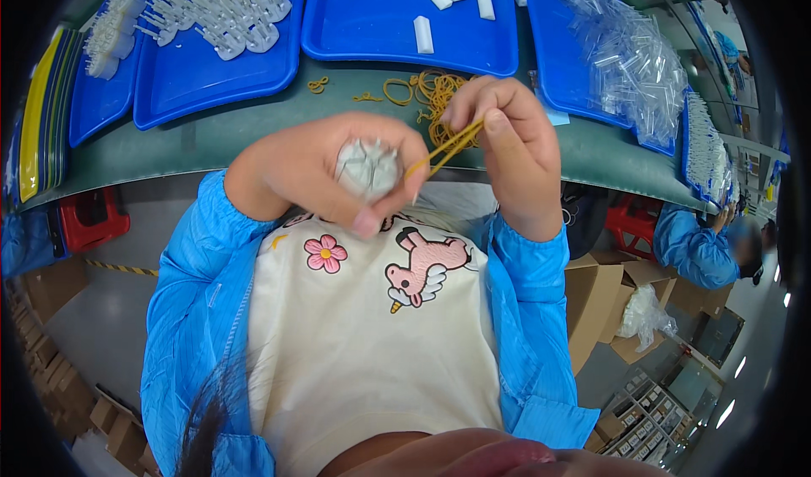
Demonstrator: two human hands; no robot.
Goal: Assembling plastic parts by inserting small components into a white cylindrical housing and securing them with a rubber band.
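My left hand (314, 163) is wrapped round a bundle of pale grey-white pieces (369, 170), whose ends form a rounded, segmented face towards me. A yellow rubber band (450, 151) runs stretched from beside this bundle to my right hand (522, 143). Thumb and fingers of the right hand pinch the band's far end. How far the band goes round the bundle is hidden by the left fingers. Just behind the right hand lies a heap of loose yellow rubber bands (436, 97) on the green table (338, 152).
Along the back stand blue trays: one with white pronged parts (224, 12), one with white blocks (422, 35), another with clear plastic tubes (634, 63). Stacked yellow and dark trays (42, 114) rise at the left. Red stools (93, 219) and cardboard boxes (596, 299) stand below; another person (697, 245) sits right.
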